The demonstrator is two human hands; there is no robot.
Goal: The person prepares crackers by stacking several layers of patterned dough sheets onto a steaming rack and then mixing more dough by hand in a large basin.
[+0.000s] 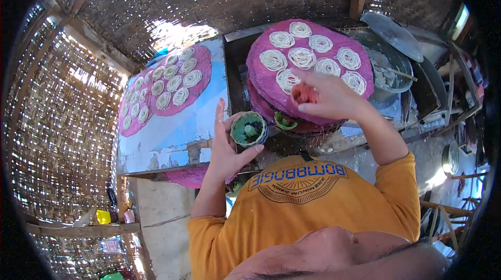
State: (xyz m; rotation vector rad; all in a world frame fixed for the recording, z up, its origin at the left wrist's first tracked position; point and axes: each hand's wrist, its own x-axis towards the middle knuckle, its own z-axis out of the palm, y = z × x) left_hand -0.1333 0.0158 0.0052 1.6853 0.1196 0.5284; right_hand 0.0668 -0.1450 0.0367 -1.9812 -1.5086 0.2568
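In my left hand (231,139) is a small green bowl (249,129) with a scalloped rim and some dark and pale green matter inside. My right hand (328,94) is closed around a reddish-orange item (304,94), which I cannot identify, above the lower part of a round pink mat (270,78). Several pale coiled noodle-like nests (301,58) lie on this mat, one partly beside my right fingers. Further pink mats are stacked beneath it, and a green cup-like piece (285,121) shows at their near edge.
On the left, a blue-and-white tabletop (168,143) bears two pink mats (203,58) with more nests. A basin (405,82) of pale dough-like matter, with a stick in it and a metal lid (391,35) beside it, stands at the right. Woven bamboo walls (58,123) surround the area.
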